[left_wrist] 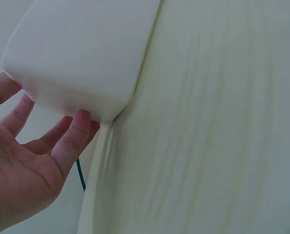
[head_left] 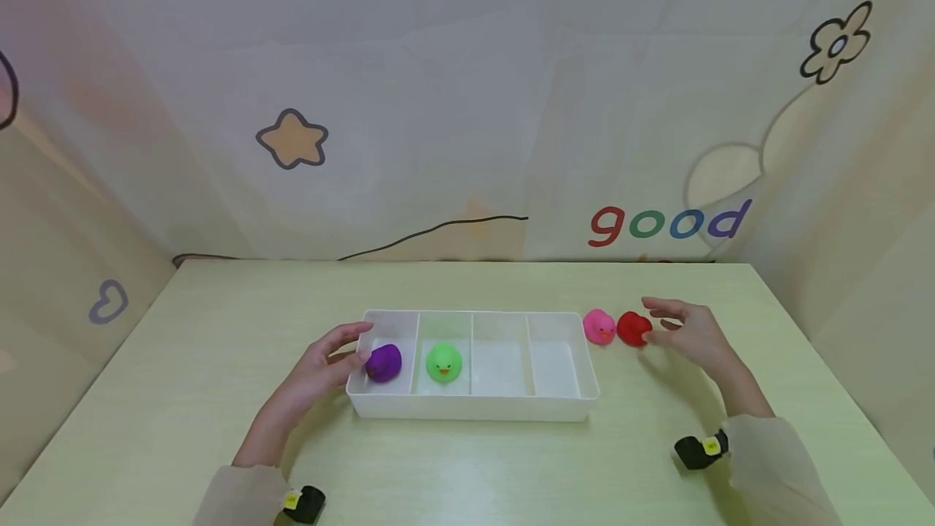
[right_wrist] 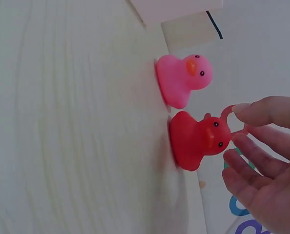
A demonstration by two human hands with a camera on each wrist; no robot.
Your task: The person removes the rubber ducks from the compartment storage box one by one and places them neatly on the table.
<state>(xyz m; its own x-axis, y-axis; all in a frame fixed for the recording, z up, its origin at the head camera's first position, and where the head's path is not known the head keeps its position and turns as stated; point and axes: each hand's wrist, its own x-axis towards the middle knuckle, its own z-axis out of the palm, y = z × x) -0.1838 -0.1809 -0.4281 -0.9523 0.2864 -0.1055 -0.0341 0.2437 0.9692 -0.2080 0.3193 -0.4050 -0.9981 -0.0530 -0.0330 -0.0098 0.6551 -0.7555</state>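
Observation:
My left hand grips the left end of a white four-part tray. In the left wrist view, the fingertips lie against the tray's end wall. A purple rubber duck sits in the leftmost compartment, and a green rubber duck faces forward in the one beside it. Right of the tray, my right hand is at a red rubber duck, its fingers spread around the duck's head. Contact there is hard to tell. Next to the red duck stands a pink rubber duck.
The tray's two right compartments hold no ducks. Pale wood-grain table surrounds everything. A printed cloth hangs along the back and sides, with the word "good" behind the right hand.

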